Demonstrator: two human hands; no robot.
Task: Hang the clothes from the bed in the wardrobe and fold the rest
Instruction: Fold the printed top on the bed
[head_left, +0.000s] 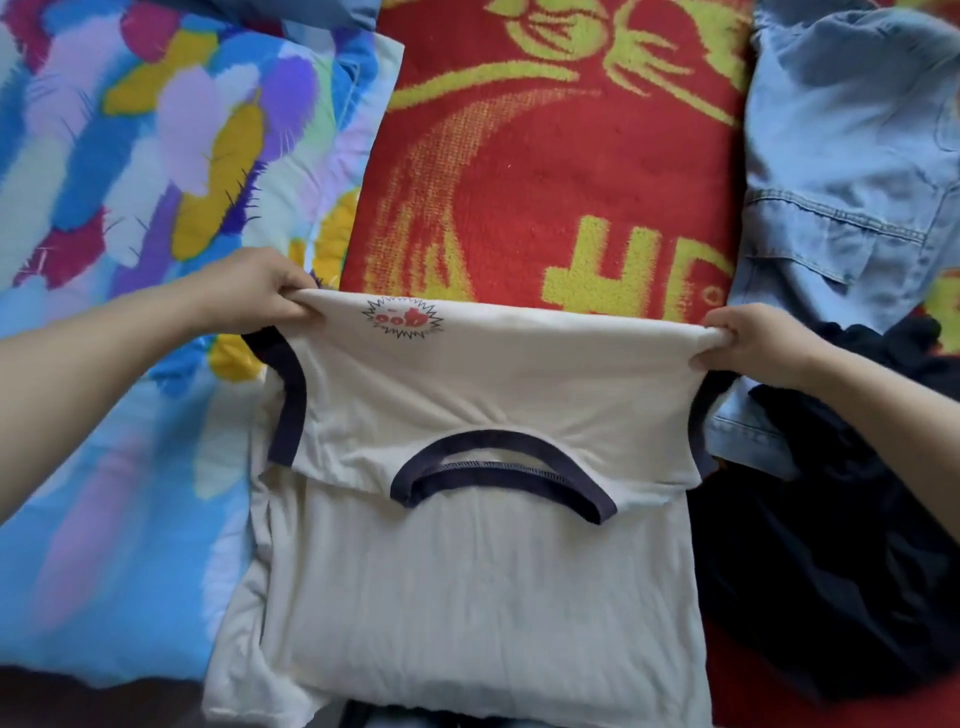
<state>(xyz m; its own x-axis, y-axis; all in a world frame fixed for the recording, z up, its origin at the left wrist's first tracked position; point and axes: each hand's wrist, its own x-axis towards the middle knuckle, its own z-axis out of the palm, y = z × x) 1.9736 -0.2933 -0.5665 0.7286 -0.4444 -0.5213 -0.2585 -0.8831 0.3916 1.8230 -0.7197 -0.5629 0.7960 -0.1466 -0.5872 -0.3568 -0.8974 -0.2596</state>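
A cream T-shirt with dark navy trim at the collar and sleeves lies on the bed in front of me, its upper part doubled over the lower part. A small red and black print shows near the fold's far edge. My left hand pinches the fold's left corner. At the right corner, my right hand grips the same fold. Both hands hold that edge slightly lifted off the bed.
A red blanket with yellow patterns covers the bed's middle. A colourful blue, purple and yellow quilt lies on the left. On the right lie a light denim garment and a dark navy garment, touching the T-shirt's right side.
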